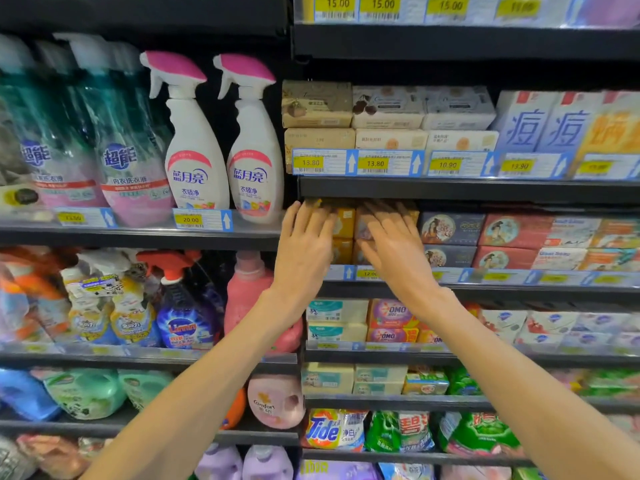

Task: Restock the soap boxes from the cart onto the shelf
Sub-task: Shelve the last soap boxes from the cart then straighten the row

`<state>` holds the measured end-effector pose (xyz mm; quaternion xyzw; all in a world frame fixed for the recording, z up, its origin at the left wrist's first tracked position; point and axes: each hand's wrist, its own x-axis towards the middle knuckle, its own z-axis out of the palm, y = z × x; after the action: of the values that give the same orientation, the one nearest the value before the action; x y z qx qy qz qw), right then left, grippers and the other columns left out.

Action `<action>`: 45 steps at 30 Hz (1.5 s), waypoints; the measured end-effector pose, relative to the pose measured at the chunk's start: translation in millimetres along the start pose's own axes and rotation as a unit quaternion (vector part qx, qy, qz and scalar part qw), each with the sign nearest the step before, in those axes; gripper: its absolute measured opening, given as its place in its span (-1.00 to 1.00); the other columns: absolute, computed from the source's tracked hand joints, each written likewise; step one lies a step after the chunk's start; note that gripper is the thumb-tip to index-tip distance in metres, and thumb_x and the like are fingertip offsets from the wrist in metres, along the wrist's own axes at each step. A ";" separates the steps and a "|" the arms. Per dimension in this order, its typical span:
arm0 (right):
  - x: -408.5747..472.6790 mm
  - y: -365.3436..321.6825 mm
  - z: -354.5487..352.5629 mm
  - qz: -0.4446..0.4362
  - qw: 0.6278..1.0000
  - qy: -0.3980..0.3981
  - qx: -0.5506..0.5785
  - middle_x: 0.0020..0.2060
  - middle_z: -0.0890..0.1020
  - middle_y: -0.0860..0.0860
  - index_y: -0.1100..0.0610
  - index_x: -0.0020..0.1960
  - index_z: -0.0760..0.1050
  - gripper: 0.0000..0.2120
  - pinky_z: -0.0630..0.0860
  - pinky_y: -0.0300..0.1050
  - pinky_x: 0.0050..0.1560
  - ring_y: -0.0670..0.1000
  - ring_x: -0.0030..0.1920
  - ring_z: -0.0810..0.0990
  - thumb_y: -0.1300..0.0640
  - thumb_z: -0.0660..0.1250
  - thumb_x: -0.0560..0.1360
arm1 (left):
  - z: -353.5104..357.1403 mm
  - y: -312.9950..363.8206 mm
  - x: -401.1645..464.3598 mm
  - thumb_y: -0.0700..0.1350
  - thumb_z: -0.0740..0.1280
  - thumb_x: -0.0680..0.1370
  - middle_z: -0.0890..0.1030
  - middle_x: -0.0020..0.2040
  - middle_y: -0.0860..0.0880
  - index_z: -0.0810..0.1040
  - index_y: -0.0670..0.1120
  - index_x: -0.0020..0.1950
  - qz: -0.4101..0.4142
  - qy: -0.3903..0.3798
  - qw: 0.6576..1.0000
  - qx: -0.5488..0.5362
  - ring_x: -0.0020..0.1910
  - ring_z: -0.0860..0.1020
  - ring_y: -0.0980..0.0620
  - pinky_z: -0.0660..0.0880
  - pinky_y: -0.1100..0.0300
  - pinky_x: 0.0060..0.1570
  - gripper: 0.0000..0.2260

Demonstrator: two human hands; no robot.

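Two hands are up at my shelf point(464, 289): my left hand point(306, 249) and right hand point(394, 247), fingers straight and spread, press on the yellow soap boxes point(344, 225) stacked at its left end, behind the front edge.

dark shelf point(467, 189), stacked soap boxes point(450, 229) on it, price tags point(374, 163)

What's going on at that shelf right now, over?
Left hand and right hand flat against yellow soap boxes. Boxes on the shelf. Nothing in the way.
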<state>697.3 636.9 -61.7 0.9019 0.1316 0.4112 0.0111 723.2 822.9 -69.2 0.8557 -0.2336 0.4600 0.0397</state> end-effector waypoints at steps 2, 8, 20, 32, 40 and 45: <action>-17.8 12.4 -6.7 -0.002 0.999 0.031 0.024 0.26 0.55 0.10 0.18 0.34 0.47 -0.65 0.23 0.08 0.50 0.12 0.31 0.47 0.09 0.29 0.60 | 1.3 19.0 -4.2 -0.15 0.28 0.56 0.56 0.28 -0.08 0.50 -0.11 0.35 0.017 -0.001 0.998 -0.059 0.33 0.46 -0.13 0.31 -0.04 0.41 -0.65; -30.7 48.6 -18.2 0.085 0.996 0.029 -0.006 0.21 0.54 0.14 0.21 0.32 0.45 -0.63 0.27 0.12 0.47 0.18 0.28 0.47 0.08 0.32 0.57 | 11.8 55.4 18.8 -0.07 0.40 0.53 0.54 0.24 -0.11 0.50 -0.11 0.32 -0.022 -0.010 0.994 -0.104 0.23 0.47 -0.13 0.38 0.00 0.26 -0.63; -2.3 66.2 -16.3 0.142 0.988 -0.057 -0.007 0.18 0.62 0.24 0.23 0.23 0.56 -0.67 0.32 0.21 0.37 0.30 0.29 0.50 0.07 0.38 0.55 | 18.3 50.8 40.0 0.02 0.35 0.58 0.49 0.41 -0.12 0.46 -0.05 0.46 -0.100 -0.065 0.990 -0.075 0.45 0.36 -0.18 0.09 -0.12 0.48 -0.54; -1.8 72.7 -15.0 0.131 0.989 -0.059 0.035 0.34 0.52 0.11 0.10 0.35 0.49 -0.62 0.23 0.16 0.44 0.20 0.43 0.32 0.01 0.34 0.57 | 18.0 55.3 41.0 0.01 0.37 0.58 0.54 0.36 -0.14 0.51 -0.05 0.42 -0.121 -0.077 0.987 -0.073 0.44 0.39 -0.20 0.14 -0.17 0.49 -0.59; -13.0 74.6 -22.4 0.111 0.993 -0.027 0.032 0.29 0.56 0.14 0.14 0.41 0.43 -0.54 0.29 0.15 0.45 0.20 0.37 0.42 0.01 0.35 0.57 | 16.8 60.0 33.0 0.00 0.36 0.58 0.52 0.35 -0.14 0.47 -0.09 0.41 -0.103 -0.046 0.990 -0.086 0.40 0.40 -0.18 0.27 -0.12 0.45 -0.59; -47.6 84.6 -37.4 0.069 0.996 0.005 0.047 0.28 0.55 0.08 0.17 0.35 0.47 -0.61 0.30 0.06 0.46 0.10 0.35 0.44 0.09 0.36 0.57 | 3.7 90.1 15.9 -0.13 0.34 0.57 0.52 0.29 -0.09 0.52 -0.10 0.33 -0.014 -0.004 0.988 -0.156 0.32 0.43 -0.10 0.35 -0.02 0.37 -0.68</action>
<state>658.8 540.2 -61.3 0.9064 0.0881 0.4088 -0.0603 694.1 736.1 -71.8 0.8439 -0.2908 0.4142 0.1779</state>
